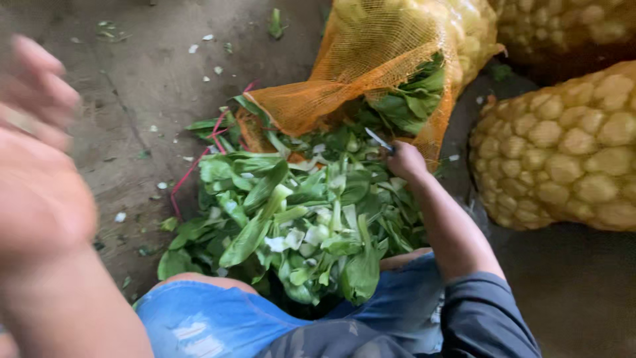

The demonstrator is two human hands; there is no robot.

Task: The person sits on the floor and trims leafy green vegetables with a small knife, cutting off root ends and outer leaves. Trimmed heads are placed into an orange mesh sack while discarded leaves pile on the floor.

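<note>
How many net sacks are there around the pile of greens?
3: an orange mesh sack lying open over the greens, a yellow sack at right, another yellow one top right. More may lie outside view.

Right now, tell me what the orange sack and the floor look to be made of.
Orange sack: likely woven plastic mesh, thin and see-through; greens show through the netting. Floor: apparently bare concrete, matte grey-brown, rough and littered with scraps.
</note>
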